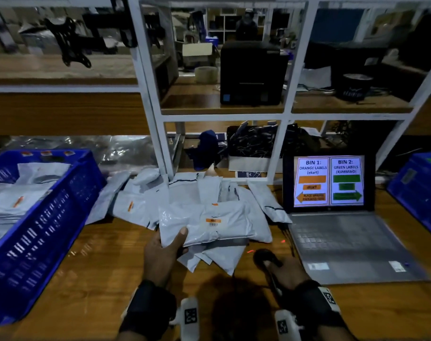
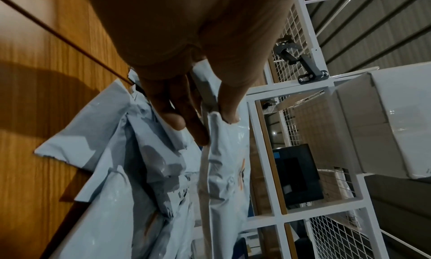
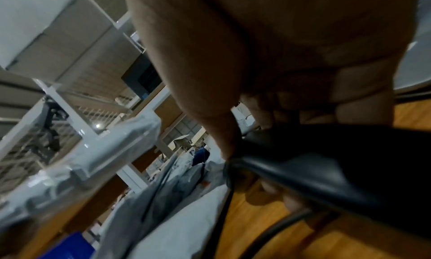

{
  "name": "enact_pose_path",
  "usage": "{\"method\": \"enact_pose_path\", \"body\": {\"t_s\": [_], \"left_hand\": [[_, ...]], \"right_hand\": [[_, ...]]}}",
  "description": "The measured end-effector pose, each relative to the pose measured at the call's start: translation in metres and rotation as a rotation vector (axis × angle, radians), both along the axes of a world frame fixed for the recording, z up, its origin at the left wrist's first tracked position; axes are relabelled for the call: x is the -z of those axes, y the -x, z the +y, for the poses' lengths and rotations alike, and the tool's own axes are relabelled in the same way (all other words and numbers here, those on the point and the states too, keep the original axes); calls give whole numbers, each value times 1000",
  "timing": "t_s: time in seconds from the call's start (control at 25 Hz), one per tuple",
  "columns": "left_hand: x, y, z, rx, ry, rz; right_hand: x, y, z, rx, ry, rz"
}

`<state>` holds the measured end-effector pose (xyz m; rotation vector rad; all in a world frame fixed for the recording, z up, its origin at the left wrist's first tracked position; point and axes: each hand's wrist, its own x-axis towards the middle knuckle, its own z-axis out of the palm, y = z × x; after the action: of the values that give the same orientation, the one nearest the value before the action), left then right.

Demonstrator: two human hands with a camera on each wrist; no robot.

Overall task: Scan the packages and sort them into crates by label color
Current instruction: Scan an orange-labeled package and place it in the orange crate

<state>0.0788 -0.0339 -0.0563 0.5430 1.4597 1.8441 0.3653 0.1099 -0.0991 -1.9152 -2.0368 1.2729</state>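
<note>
Grey plastic package (image 1: 207,223) sits at centre frame above the heap, pinched at its lower-left corner by the left hand (image 1: 160,252), long axis running left-right, orange label (image 1: 213,220) facing up. Right hand (image 1: 283,269), lower right, grips the black scanner (image 1: 266,258) just below-right of the label; blue crate (image 1: 37,232) waits left.

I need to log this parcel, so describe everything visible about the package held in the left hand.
The package is a soft, pale grey plastic mailer, crinkled and glossy, puffed by its contents. An orange label strip with a small barcode beneath sits near its middle. It lies roughly flat, label up, above the pile of mailers on the wooden table. The left hand grips its near left corner, thumb on top, fingers beneath.
</note>
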Motion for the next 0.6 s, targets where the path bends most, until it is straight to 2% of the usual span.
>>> {"method": "enact_pose_path", "body": {"t_s": [0.08, 0.2, 0.4, 0.6], "left_hand": [[3, -9, 7, -30, -14, -11], [5, -20, 14, -90, -42, 5], [8, -34, 18, -82, -71, 41], [11, -39, 21, -83, -76, 36]], "right_hand": [[-6, -4, 2, 109, 50, 180], [-38, -1, -2, 221, 49, 416], [-81, 12, -13, 149, 50, 673], [-86, 34, -25, 69, 202, 794]]}}
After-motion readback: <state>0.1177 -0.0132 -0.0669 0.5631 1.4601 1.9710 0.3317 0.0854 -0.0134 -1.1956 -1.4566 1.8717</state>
